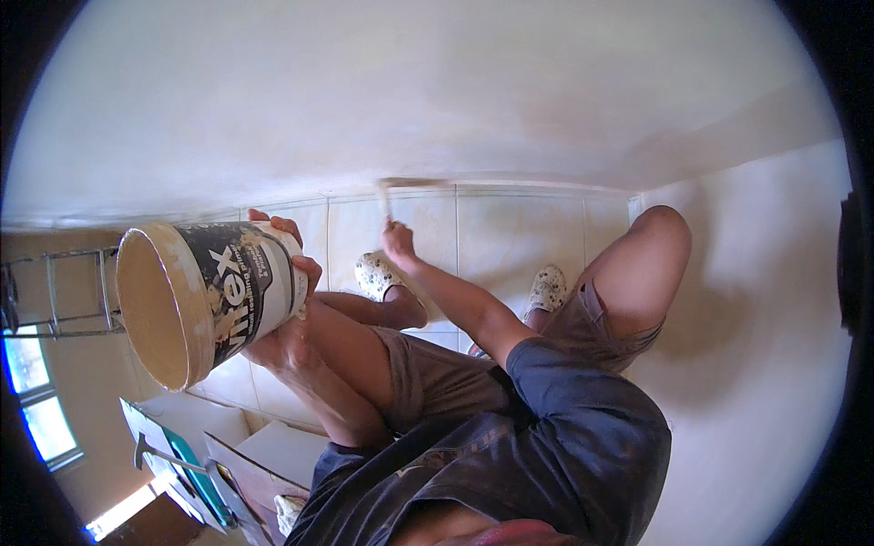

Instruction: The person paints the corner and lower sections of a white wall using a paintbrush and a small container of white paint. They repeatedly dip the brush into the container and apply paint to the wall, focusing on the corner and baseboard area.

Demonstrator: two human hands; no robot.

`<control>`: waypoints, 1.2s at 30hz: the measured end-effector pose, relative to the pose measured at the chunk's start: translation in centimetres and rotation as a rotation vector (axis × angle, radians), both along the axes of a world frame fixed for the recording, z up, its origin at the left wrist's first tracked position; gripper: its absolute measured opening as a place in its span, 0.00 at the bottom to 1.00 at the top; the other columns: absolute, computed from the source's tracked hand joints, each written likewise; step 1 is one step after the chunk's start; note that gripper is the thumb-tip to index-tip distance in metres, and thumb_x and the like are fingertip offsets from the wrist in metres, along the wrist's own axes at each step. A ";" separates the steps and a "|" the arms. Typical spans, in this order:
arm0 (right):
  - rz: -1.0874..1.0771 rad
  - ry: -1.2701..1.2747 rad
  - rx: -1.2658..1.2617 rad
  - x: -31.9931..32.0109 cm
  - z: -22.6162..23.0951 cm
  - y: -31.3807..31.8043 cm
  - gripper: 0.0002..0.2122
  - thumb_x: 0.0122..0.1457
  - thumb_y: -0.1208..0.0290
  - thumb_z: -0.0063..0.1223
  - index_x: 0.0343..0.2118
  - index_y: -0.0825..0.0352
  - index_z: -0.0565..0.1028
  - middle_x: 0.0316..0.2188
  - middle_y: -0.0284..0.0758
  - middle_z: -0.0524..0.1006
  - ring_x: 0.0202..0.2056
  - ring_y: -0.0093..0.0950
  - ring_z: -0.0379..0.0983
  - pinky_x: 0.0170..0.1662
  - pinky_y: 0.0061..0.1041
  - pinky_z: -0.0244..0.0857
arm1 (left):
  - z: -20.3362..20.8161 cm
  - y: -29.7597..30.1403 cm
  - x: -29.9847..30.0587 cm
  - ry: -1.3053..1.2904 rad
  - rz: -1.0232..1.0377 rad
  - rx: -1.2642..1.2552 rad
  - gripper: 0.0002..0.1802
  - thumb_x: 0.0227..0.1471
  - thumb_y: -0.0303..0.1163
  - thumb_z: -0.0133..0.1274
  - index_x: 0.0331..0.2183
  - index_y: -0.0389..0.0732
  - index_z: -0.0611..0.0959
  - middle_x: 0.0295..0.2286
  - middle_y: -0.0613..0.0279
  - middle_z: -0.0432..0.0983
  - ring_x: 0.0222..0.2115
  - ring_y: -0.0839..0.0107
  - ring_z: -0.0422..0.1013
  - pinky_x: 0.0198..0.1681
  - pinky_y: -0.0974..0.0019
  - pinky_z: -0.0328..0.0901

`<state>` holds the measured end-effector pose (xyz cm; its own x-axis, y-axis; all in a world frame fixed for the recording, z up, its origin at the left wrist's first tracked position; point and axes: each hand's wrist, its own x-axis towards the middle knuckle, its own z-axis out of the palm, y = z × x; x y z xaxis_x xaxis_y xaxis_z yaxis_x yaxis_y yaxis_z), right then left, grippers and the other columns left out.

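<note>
A large cream bucket (187,300) with a black and white label is tipped on its side, its mouth facing left. Its inside looks cream-coated. My left hand (296,264) grips it near its base, fingers curled over the far side and forearm beneath. Farther ahead, my right hand (398,241) is closed round the pale handle of a wide scraper-like tool (414,182). That tool is blurred, and its long thin brown head lies along the foot of the pale wall (437,100).
My speckled pale clogs (546,289) rest on the tiled floor (510,227). Another wall (746,364) rises close on the right. A metal ladder (77,291) stands at the far left by a window (45,405). A hammer (168,455) lies among boards at the lower left.
</note>
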<state>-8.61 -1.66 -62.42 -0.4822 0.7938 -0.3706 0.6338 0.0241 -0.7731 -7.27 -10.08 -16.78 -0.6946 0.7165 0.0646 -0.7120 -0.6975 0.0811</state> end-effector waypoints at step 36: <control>-0.080 0.305 0.288 9.4 3.2 2.5 0.18 0.59 0.74 0.56 0.53 0.58 0.80 0.32 0.48 0.81 0.35 0.49 0.80 0.40 0.46 0.74 | -0.3 -1.4 -0.3 0.046 0.003 0.011 0.40 0.51 0.44 0.62 0.62 0.44 0.69 0.63 0.49 0.55 0.66 0.50 0.46 0.59 0.35 0.56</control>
